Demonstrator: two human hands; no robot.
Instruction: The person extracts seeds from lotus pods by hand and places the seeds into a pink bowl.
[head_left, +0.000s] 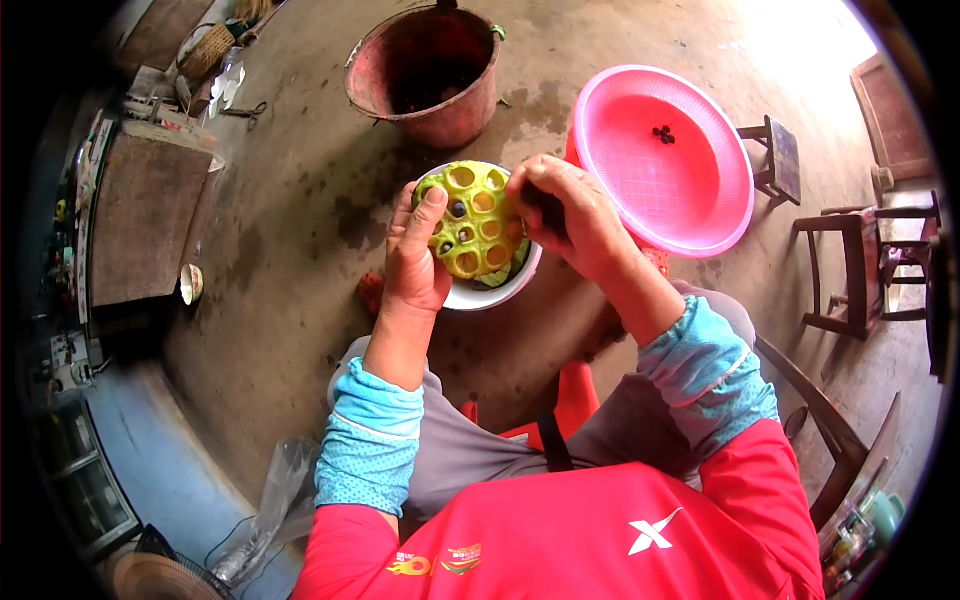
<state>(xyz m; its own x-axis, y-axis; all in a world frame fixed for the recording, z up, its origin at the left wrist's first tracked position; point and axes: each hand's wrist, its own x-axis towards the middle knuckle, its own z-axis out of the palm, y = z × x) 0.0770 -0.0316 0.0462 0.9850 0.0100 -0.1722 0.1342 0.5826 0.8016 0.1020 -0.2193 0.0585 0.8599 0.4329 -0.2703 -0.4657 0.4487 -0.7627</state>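
Observation:
A yellow-green lotus seed pod (490,243) is gripped in my left hand (410,265), its pitted face turned up and the thumb lying on its edge. Most of its holes look hollow, while a few hold dark lotus seeds (458,209). Curled fingers close my right hand (590,225) beside the pod's right edge; the hollow of that hand is dark, and what it holds, if anything, is hidden. Below the pod stands a white bowl (500,297) with green pieces in it, partly covered by the pod and hands.
A reddish bucket (455,120) stands ahead on the concrete floor. To the right, a pink basin (700,195) holds several dark seeds (663,134). Beyond it are a small stool (780,160) and a wooden chair (860,270). A wooden cabinet (150,220) is at the left.

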